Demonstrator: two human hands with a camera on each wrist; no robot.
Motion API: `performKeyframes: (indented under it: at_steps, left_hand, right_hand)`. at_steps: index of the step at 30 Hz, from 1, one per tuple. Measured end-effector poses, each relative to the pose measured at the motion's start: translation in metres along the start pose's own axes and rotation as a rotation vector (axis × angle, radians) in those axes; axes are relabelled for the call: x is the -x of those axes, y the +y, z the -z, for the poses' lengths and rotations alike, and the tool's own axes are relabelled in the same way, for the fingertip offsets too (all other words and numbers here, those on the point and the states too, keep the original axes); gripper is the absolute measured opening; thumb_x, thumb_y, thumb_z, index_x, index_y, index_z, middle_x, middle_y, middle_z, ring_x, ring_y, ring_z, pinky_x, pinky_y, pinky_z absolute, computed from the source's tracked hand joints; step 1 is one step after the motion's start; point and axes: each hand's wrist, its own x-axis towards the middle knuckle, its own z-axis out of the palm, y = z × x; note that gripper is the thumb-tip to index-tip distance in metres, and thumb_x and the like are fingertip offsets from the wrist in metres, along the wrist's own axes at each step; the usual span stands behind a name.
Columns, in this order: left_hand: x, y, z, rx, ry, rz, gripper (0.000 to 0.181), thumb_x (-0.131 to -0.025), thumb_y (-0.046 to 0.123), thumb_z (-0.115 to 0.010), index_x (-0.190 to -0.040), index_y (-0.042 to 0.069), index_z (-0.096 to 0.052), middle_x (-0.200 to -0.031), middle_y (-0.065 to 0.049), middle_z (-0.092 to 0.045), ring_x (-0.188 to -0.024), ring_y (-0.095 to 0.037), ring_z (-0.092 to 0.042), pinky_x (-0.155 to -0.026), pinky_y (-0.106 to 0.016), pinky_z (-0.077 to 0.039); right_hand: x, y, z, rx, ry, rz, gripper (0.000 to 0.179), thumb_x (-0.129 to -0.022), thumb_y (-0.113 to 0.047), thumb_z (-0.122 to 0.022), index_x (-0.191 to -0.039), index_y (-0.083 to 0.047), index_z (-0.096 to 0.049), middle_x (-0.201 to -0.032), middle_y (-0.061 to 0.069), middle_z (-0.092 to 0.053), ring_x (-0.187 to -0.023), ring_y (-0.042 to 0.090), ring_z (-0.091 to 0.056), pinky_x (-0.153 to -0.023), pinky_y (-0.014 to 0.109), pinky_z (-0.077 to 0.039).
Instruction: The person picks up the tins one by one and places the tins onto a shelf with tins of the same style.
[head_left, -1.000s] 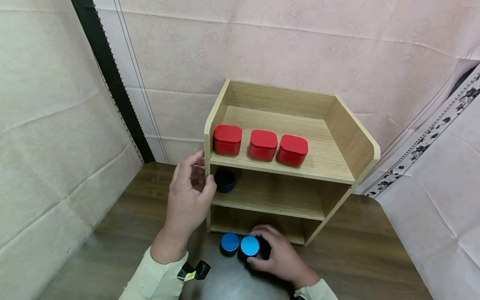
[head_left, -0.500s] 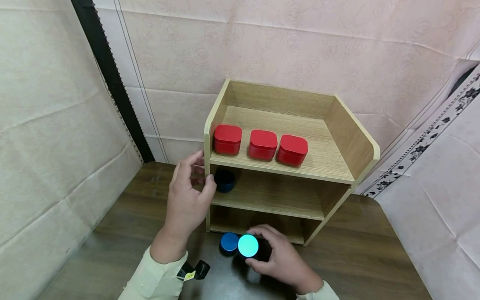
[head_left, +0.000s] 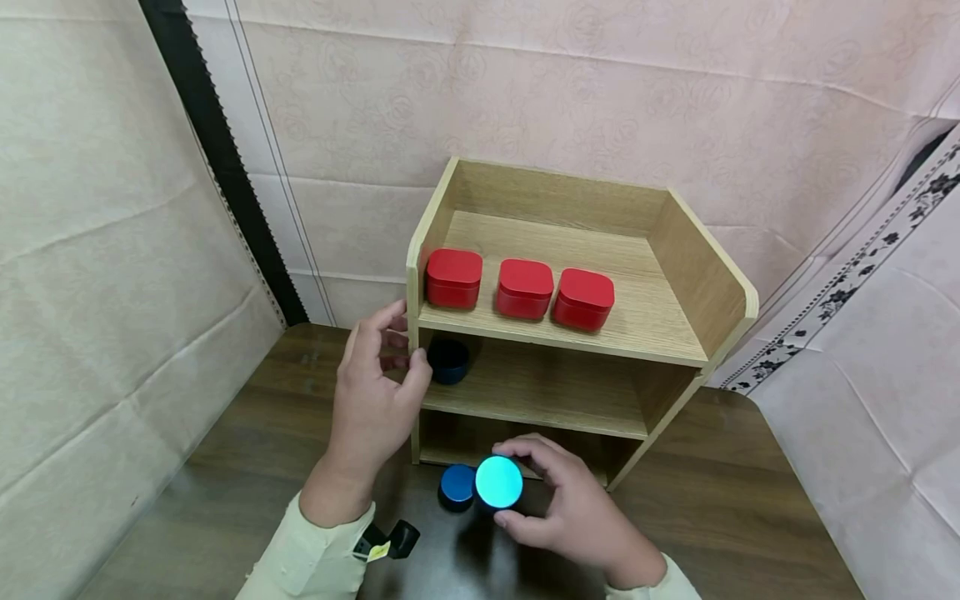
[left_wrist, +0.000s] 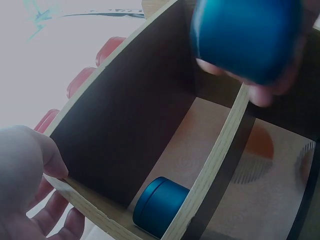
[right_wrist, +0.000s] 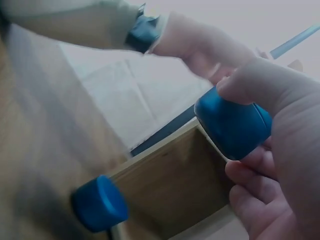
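Note:
My right hand [head_left: 566, 504] holds a round blue lidded tin [head_left: 498, 482] between thumb and fingers, lifted over the table before the bottom shelf. In the right wrist view the thumb lies across this held tin [right_wrist: 232, 122]. A second blue tin [head_left: 457, 486] stands on the table just left of it. My left hand [head_left: 378, 387] grips the left side panel of a small wooden shelf unit [head_left: 573, 233], thumb at its front edge and fingers on the outer side. Inside the middle compartment, by that panel, sits another blue tin [left_wrist: 161, 206].
Three red rounded-square boxes [head_left: 525, 289] stand in a row on the top shelf, left of its middle. The brown wooden table [head_left: 720, 517] extends to both sides of the unit. Pale cloth [head_left: 570, 92] hangs behind it.
My right hand has lifted the blue tin off the table and brought it slightly up towards the shelf unit. The left hand has stayed in place on the side panel.

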Motion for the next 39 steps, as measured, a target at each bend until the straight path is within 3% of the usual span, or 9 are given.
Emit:
performKeyframes:
  at_steps: [11,22,29,35,39]
  left_hand:
    - [0.0,-0.001,0.0,-0.001,0.001,0.009,0.062,-0.101,0.002,-0.073,-0.158,0.017,-0.054,-0.138,-0.01,-0.062,-0.11,-0.014,-0.064,-0.089,-0.037,-0.063]
    - [-0.002,0.0,-0.001,0.013,-0.004,0.012,0.062,-0.101,0.001,-0.072,-0.159,0.017,-0.054,-0.137,-0.01,-0.062,-0.111,-0.016,-0.065,-0.089,-0.039,-0.064]
    - [-0.002,0.0,-0.001,0.028,-0.005,0.019,0.063,-0.101,0.0,-0.071,-0.159,0.017,-0.054,-0.138,-0.011,-0.062,-0.112,-0.019,-0.066,-0.09,-0.045,-0.065]
    - [-0.002,0.0,-0.001,0.034,-0.005,0.021,0.063,-0.101,0.0,-0.07,-0.16,0.017,-0.054,-0.139,-0.011,-0.062,-0.112,-0.019,-0.066,-0.09,-0.047,-0.065]
    - [-0.002,0.0,-0.001,0.034,-0.001,0.016,0.064,-0.101,-0.001,-0.07,-0.16,0.017,-0.055,-0.138,-0.01,-0.062,-0.112,-0.019,-0.066,-0.09,-0.047,-0.065]
  right_hand:
    - [-0.02,-0.025,0.028,-0.008,0.001,0.0,0.064,-0.089,-0.02,-0.097,-0.146,-0.024,-0.067,-0.137,-0.004,-0.071,-0.122,0.021,-0.07,-0.108,0.031,-0.063]
    - [-0.045,-0.037,0.054,0.073,-0.003,-0.021,0.068,-0.087,-0.014,-0.097,-0.147,-0.019,-0.066,-0.137,-0.005,-0.071,-0.121,0.021,-0.071,-0.105,0.034,-0.065]
    - [-0.066,-0.035,0.064,0.145,-0.017,-0.119,0.064,-0.09,-0.023,-0.095,-0.148,-0.024,-0.067,-0.141,-0.005,-0.072,-0.123,0.021,-0.069,-0.109,0.036,-0.062]
    - [-0.086,-0.028,0.073,0.239,-0.025,-0.222,0.062,-0.094,-0.035,-0.09,-0.15,-0.029,-0.066,-0.147,-0.001,-0.068,-0.131,0.026,-0.067,-0.115,0.052,-0.058]
    - [-0.098,-0.019,0.079,0.245,-0.041,-0.343,0.076,-0.094,-0.044,-0.087,-0.162,-0.027,-0.057,-0.162,0.006,-0.06,-0.145,0.036,-0.061,-0.117,0.058,-0.057]
